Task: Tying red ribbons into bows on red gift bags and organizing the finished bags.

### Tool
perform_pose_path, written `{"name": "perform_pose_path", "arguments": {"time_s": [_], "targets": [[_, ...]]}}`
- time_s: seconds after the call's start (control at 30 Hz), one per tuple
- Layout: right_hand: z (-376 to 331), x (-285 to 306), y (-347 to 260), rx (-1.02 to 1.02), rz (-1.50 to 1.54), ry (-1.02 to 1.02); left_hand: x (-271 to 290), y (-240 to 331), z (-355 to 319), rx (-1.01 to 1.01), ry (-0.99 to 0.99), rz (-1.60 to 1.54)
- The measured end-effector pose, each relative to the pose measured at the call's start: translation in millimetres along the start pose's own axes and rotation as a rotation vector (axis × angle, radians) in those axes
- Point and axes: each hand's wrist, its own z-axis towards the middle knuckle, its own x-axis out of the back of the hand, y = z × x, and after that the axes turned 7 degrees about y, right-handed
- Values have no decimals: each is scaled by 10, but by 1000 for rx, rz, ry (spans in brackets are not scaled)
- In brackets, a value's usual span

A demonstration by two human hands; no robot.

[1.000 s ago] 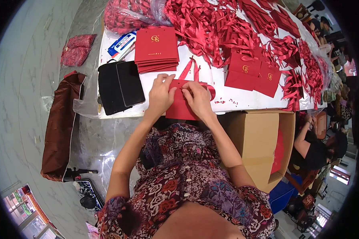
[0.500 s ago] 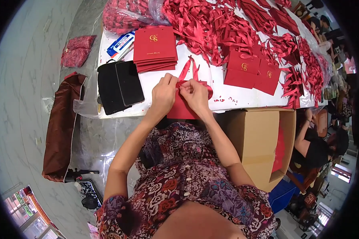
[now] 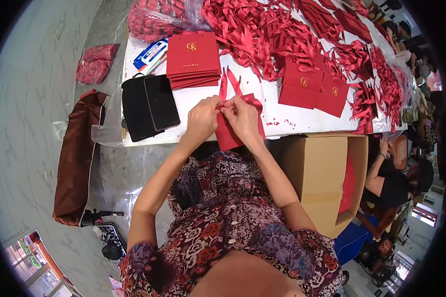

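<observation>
Pinching a red ribbon (image 3: 231, 84) over a red envelope (image 3: 229, 132), fingers of left hand (image 3: 201, 119) and right hand (image 3: 242, 117).

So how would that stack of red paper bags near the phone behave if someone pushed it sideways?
The stack of red bags would probably slide rather than tip, since the bags lie flat on the white table. Their edges already sit slightly fanned, so the top ones may shear off. They look thin and light, likely flexing if lifted by one corner.

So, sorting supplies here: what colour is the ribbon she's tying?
Red, like the paper bag beneath it; the ribbon shows clearly in the head view.
</observation>
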Motion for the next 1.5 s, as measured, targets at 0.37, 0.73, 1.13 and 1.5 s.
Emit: {"name": "perform_pose_path", "arguments": {"time_s": [0.37, 0.73, 1.13, 1.5], "targets": [[228, 298, 20, 236, -223, -197, 64, -26, 60, 81, -74, -163], [596, 454, 151, -314, 297, -800, 122, 68, 47, -206, 19, -67], [585, -12, 397, -78, -1, -99, 96, 88, 51, -130, 8, -26], [537, 530, 437, -123, -207, -31, -62, -170, -9, 218, 9, -157]]}}
